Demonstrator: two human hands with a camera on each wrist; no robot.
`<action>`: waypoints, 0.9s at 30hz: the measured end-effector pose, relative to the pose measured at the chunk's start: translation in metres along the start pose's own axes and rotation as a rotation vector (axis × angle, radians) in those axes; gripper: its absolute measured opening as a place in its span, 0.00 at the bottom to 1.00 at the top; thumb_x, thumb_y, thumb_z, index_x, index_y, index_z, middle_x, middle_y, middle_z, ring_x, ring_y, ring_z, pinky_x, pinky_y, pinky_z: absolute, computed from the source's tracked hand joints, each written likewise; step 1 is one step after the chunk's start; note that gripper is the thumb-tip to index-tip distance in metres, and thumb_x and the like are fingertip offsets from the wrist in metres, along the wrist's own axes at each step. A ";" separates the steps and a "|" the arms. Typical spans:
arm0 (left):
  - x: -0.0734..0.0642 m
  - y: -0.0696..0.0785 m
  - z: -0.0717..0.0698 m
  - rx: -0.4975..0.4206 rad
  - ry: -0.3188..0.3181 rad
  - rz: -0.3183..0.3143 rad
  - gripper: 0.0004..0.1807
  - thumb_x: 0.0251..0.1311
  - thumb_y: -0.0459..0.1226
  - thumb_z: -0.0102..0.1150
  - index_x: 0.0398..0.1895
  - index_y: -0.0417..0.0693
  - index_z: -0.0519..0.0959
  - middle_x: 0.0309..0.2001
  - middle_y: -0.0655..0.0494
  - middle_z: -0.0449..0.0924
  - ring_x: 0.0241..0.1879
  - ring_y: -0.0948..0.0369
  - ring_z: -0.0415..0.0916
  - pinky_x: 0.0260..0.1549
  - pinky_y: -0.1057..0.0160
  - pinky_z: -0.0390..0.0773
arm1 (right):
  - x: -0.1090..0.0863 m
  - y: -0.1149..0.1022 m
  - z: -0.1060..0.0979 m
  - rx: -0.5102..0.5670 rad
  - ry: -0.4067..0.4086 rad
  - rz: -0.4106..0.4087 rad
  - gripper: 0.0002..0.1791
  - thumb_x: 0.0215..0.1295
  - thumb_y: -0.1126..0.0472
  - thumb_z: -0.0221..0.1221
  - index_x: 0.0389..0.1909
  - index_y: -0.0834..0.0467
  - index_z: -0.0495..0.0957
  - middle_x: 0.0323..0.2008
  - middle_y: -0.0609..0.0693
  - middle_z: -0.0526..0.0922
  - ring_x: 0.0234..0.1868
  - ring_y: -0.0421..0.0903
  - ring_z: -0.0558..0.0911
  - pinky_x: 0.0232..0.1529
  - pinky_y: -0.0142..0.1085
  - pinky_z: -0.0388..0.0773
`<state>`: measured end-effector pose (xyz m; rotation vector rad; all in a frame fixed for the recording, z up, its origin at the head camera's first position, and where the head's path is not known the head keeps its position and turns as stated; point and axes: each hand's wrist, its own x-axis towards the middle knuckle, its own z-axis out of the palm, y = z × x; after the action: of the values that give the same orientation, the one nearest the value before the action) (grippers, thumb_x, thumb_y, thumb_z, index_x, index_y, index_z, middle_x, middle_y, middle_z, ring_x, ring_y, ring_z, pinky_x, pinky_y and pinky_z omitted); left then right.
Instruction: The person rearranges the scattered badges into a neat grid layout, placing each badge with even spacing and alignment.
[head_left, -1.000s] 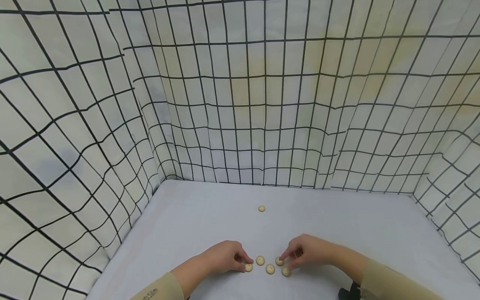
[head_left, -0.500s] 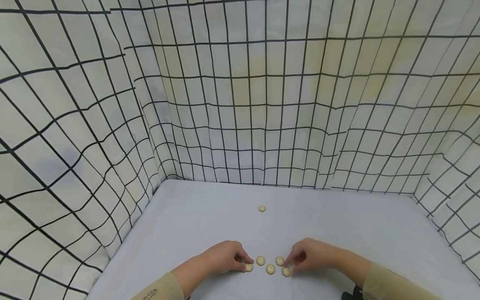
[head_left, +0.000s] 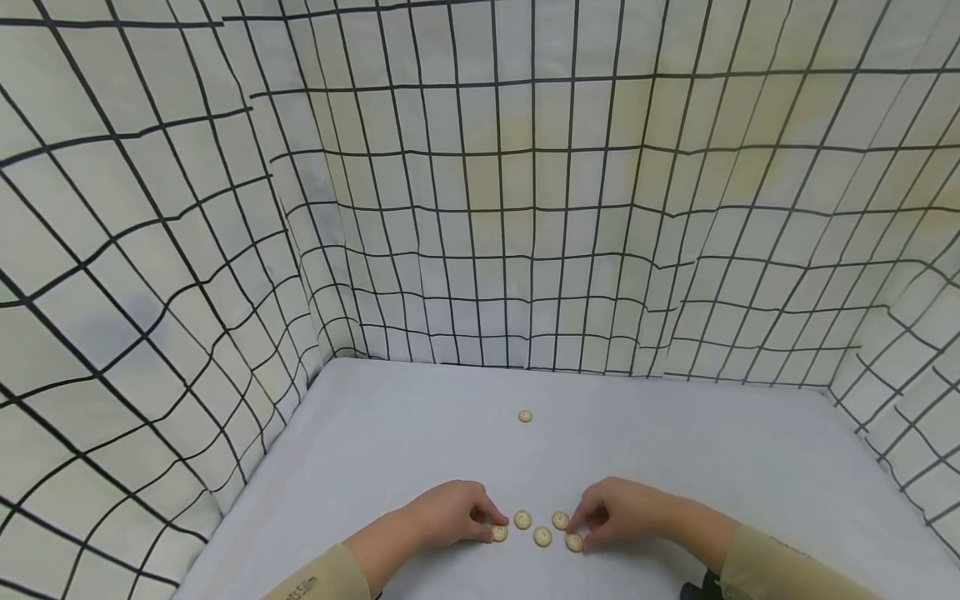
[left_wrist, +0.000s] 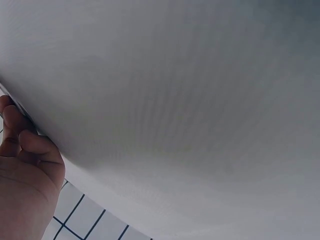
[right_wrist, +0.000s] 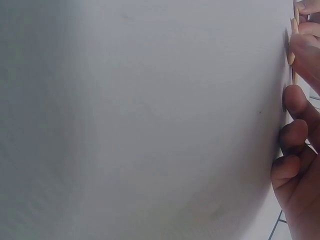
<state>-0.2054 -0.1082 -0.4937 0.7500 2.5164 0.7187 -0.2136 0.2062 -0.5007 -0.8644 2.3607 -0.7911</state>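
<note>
Tan sleeves (head_left: 783,569), dark lettering (head_left: 302,588) on left

The place was a screened-off work area, home or lab unclear: black-gridded white sheets (head_left: 550,233) walled a white table (head_left: 420,433) on three sides.

White tabletop (head_left: 675,450), black-gridded pale backdrop (head_left: 555,179) behind it — yellowish in patches — bluish-smudged gridded left panel (head_left: 120,333), gridded right panel (head_left: 917,383).

Room btwn far btn (head_left: 525,416) & nr btns (head_left: 542,537)
</note>
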 end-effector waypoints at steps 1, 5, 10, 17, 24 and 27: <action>0.000 0.001 0.000 0.001 0.000 0.000 0.11 0.56 0.41 0.72 0.43 0.63 0.89 0.28 0.70 0.71 0.30 0.71 0.67 0.34 0.68 0.70 | 0.000 0.000 0.000 -0.007 0.000 0.004 0.11 0.55 0.53 0.72 0.40 0.39 0.88 0.25 0.34 0.76 0.28 0.32 0.72 0.31 0.29 0.72; 0.001 0.002 0.000 -0.002 0.000 -0.004 0.12 0.56 0.41 0.71 0.43 0.64 0.89 0.29 0.70 0.72 0.30 0.71 0.67 0.34 0.68 0.70 | 0.001 0.001 0.002 -0.029 -0.002 0.010 0.11 0.54 0.52 0.72 0.40 0.37 0.87 0.25 0.34 0.76 0.27 0.32 0.71 0.30 0.29 0.71; 0.000 0.002 0.000 0.000 -0.002 -0.011 0.12 0.55 0.40 0.72 0.43 0.64 0.89 0.28 0.70 0.72 0.30 0.71 0.67 0.34 0.68 0.70 | 0.002 0.001 0.003 -0.052 -0.010 -0.006 0.12 0.54 0.51 0.72 0.41 0.38 0.87 0.25 0.33 0.76 0.27 0.31 0.71 0.30 0.28 0.71; -0.001 0.003 0.000 0.002 0.002 -0.008 0.11 0.55 0.40 0.72 0.42 0.63 0.89 0.28 0.70 0.71 0.30 0.70 0.67 0.34 0.68 0.69 | 0.004 0.003 0.006 -0.108 -0.010 -0.038 0.14 0.54 0.50 0.72 0.43 0.37 0.87 0.23 0.33 0.74 0.25 0.30 0.69 0.29 0.28 0.70; -0.002 0.002 0.000 0.011 0.009 0.001 0.11 0.55 0.40 0.72 0.42 0.62 0.89 0.28 0.70 0.71 0.30 0.71 0.67 0.34 0.68 0.69 | 0.002 0.002 0.005 -0.105 -0.015 -0.063 0.14 0.54 0.51 0.73 0.43 0.38 0.88 0.22 0.32 0.73 0.25 0.30 0.69 0.28 0.27 0.69; -0.002 0.002 0.000 0.006 0.008 -0.006 0.11 0.55 0.40 0.72 0.42 0.63 0.89 0.28 0.70 0.71 0.30 0.71 0.67 0.34 0.68 0.69 | 0.002 0.001 0.005 -0.109 -0.012 -0.064 0.13 0.54 0.51 0.73 0.43 0.38 0.88 0.22 0.32 0.74 0.24 0.30 0.69 0.28 0.27 0.69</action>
<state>-0.2034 -0.1078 -0.4927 0.7426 2.5282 0.7130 -0.2119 0.2039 -0.5057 -0.9912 2.3947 -0.6851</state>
